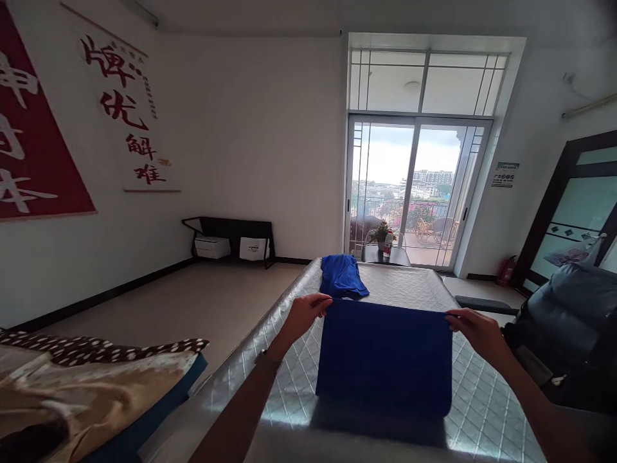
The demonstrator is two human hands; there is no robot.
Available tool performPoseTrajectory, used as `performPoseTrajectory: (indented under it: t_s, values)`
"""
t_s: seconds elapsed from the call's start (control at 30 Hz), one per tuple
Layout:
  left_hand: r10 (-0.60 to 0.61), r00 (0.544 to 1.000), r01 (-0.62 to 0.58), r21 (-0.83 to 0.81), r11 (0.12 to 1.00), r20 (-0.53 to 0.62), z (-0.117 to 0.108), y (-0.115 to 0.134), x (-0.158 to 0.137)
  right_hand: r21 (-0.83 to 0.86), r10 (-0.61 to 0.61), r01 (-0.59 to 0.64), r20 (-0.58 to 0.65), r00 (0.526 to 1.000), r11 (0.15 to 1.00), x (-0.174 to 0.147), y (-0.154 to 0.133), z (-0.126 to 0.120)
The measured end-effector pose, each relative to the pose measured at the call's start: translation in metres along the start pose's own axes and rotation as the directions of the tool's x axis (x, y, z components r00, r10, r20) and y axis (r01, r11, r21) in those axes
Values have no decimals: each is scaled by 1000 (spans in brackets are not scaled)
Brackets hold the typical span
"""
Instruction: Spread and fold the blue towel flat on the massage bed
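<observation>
A dark blue folded cloth (pixel 385 357) hangs upright between my two hands, above a quilted silver mattress (pixel 289 379). My left hand (pixel 308 315) pinches its upper left corner. At the upper right corner, my right hand (pixel 475 328) grips the edge between thumb and fingers. The cloth's lower edge comes down close to the mattress; I cannot tell whether it touches. Behind it, a brighter blue crumpled cloth (pixel 343 276) lies at the far left of the mattress, just beyond my left hand.
A small table (pixel 395 257) with a potted plant (pixel 382 233) and a bottle (pixel 387 245) stands past the mattress, before glass doors. A black bench (pixel 236 228) is along the wall. Bedding (pixel 120 379) lies at left, and a dark padded chair (pixel 573 315) stands right.
</observation>
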State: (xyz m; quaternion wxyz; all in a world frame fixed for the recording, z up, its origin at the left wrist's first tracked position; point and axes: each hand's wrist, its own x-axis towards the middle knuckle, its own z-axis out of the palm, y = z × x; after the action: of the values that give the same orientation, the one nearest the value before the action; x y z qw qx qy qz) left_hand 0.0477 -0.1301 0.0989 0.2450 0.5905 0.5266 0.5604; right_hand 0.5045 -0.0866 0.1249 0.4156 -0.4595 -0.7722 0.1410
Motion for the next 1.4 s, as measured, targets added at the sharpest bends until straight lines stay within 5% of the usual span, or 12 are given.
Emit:
performPoseTrajectory:
  t_s: [0.2, 0.37, 0.53, 0.7, 0.87, 1.4]
  values:
    - [32, 996, -44, -140, 989, -88, 8, 12, 51, -40, 28, -35, -157, 987, 999, 52, -12, -2]
    - [48, 985, -83, -211, 974, -163, 16, -5, 19, -1, 1, -1, -279, 960, 1000, 24, -2, 7]
    - [-179, 984, 178, -36, 983, -23, 53, -82, -59, 137, 76, -75, 0, 997, 988, -64, 60, 66]
    - [-303, 952, 297, 123, 947, 37, 86, -133, -106, 67, 183, -194, 151, 971, 979, -127, 120, 112]
    - [-327, 945, 321, 178, 930, 8, 82, -144, -115, -10, 201, -203, 207, 958, 979, -140, 131, 110]
    - [-279, 955, 296, 307, 904, -99, 77, -144, -151, -214, 247, -171, 405, 880, 962, -159, 104, 106]
